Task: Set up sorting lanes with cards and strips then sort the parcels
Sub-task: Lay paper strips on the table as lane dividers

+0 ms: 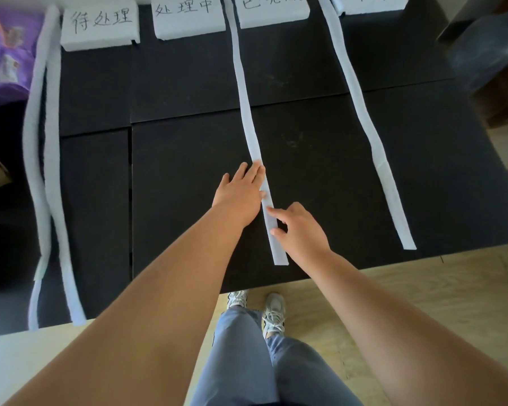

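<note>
Left hand (241, 191) lies flat, pinning the strip (248, 118); right hand (301, 230), ungripping, fingertip-nudges it straight as a lane divider.

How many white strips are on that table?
4: outer left strip and inner left strip side by side at the table's left edge; middle strip touched by left hand and right hand; right strip beyond. Others may be out of frame.

Single head cam, looks fwd/down, close over black table (188, 159).
</note>
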